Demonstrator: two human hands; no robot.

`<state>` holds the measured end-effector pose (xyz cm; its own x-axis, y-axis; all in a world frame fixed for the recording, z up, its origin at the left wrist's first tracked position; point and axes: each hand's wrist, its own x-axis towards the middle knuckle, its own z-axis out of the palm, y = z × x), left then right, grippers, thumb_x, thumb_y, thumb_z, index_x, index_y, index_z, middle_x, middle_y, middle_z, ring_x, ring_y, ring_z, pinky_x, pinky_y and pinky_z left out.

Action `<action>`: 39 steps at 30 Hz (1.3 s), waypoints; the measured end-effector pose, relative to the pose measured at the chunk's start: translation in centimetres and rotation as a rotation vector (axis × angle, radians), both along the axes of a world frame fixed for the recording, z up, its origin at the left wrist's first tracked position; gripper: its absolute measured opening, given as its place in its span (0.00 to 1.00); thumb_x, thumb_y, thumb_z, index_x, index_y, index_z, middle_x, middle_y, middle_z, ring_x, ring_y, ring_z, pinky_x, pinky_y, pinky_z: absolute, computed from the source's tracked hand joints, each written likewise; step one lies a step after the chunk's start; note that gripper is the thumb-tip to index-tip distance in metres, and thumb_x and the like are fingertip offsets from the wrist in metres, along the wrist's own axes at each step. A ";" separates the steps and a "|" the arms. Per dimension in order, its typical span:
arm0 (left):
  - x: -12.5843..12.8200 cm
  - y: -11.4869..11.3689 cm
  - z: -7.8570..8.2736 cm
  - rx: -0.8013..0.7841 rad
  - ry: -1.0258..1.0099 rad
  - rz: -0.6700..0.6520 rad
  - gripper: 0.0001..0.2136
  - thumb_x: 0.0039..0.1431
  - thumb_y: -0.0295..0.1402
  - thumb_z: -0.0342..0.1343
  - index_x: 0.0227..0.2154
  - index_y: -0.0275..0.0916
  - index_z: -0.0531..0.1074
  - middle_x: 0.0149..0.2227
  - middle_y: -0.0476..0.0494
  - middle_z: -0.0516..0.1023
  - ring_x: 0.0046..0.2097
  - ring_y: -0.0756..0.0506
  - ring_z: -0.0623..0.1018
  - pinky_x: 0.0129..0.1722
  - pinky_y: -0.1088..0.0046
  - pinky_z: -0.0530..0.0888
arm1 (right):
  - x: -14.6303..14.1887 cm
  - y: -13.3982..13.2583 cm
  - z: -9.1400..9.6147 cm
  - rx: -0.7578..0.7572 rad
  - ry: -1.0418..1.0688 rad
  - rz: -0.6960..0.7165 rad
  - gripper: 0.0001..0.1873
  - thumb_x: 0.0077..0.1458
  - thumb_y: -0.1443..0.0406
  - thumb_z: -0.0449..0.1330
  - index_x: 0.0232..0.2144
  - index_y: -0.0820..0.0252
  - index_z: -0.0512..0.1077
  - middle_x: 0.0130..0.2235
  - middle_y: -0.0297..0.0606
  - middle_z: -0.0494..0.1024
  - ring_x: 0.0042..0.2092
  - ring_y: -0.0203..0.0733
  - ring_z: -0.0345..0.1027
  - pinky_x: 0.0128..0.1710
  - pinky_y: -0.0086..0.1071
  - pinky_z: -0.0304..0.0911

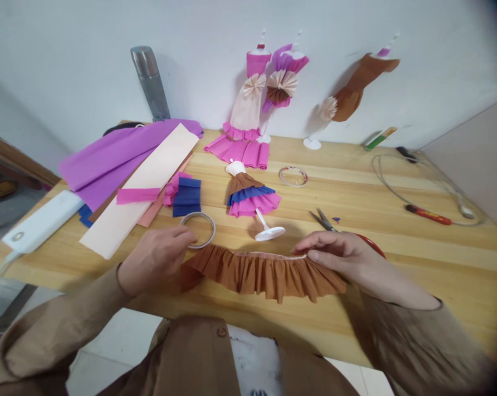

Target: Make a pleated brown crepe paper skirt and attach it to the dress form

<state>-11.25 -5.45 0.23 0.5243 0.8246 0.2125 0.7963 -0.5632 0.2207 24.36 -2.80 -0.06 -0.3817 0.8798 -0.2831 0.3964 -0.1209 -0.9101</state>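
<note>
A pleated brown crepe-paper ruffle [265, 273] lies across the near part of the wooden table [430, 258]. My left hand [155, 258] is closed on its left end, next to a roll of clear tape [199, 229]. My right hand [341, 254] pinches the ruffle's top edge at its right end, fingers pressed together. Just behind the ruffle a small mannequin [250, 199] lies tipped over, wearing brown, blue and pink paper skirts.
Scissors [323, 220] lie by my right hand. Purple, cream and pink paper sheets [128, 165] sit at the left with a white power bank [40, 221]. Dressed mannequins [248, 104], a flask [150, 82], another tape ring [293, 176], a cable and a red screwdriver [428, 214] stand behind.
</note>
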 end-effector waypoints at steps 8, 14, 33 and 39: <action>0.1 2.3 -0.9 -0.177 0.088 -0.011 0.08 0.61 0.27 0.49 0.36 0.37 0.74 0.37 0.44 0.75 0.39 0.46 0.76 0.37 0.73 0.70 | 0.3 -0.6 -0.3 0.090 -0.056 -0.024 0.17 0.50 0.52 0.64 0.25 0.61 0.70 0.24 0.32 0.67 0.27 0.33 0.59 0.26 0.26 0.56; 0.8 1.6 -0.2 -0.143 -0.057 -0.005 0.10 0.64 0.30 0.48 0.30 0.37 0.73 0.30 0.47 0.74 0.34 0.49 0.74 0.33 0.75 0.68 | 0.0 -0.9 -1.2 0.060 -0.063 -0.069 0.18 0.47 0.53 0.65 0.22 0.62 0.70 0.21 0.32 0.67 0.24 0.32 0.57 0.23 0.27 0.53; 0.4 2.2 -0.2 -0.220 0.348 -0.105 0.10 0.62 0.25 0.47 0.28 0.36 0.71 0.34 0.44 0.73 0.37 0.45 0.73 0.35 0.71 0.68 | 1.2 -2.2 -1.9 0.082 -0.011 -0.164 0.18 0.46 0.52 0.66 0.22 0.61 0.72 0.22 0.34 0.70 0.25 0.34 0.61 0.25 0.29 0.58; 0.5 2.3 0.1 -0.082 0.224 -0.082 0.10 0.62 0.27 0.47 0.28 0.36 0.72 0.33 0.45 0.74 0.35 0.47 0.73 0.33 0.73 0.68 | 1.0 -2.0 0.0 0.137 0.026 -0.182 0.18 0.45 0.52 0.67 0.22 0.60 0.71 0.22 0.33 0.68 0.25 0.33 0.59 0.24 0.28 0.57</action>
<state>-10.73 -3.19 0.36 0.6168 0.7869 0.0173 0.7827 -0.6155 0.0919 25.34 -4.82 -0.06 -0.2191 0.9643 -0.1487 0.3558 -0.0630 -0.9324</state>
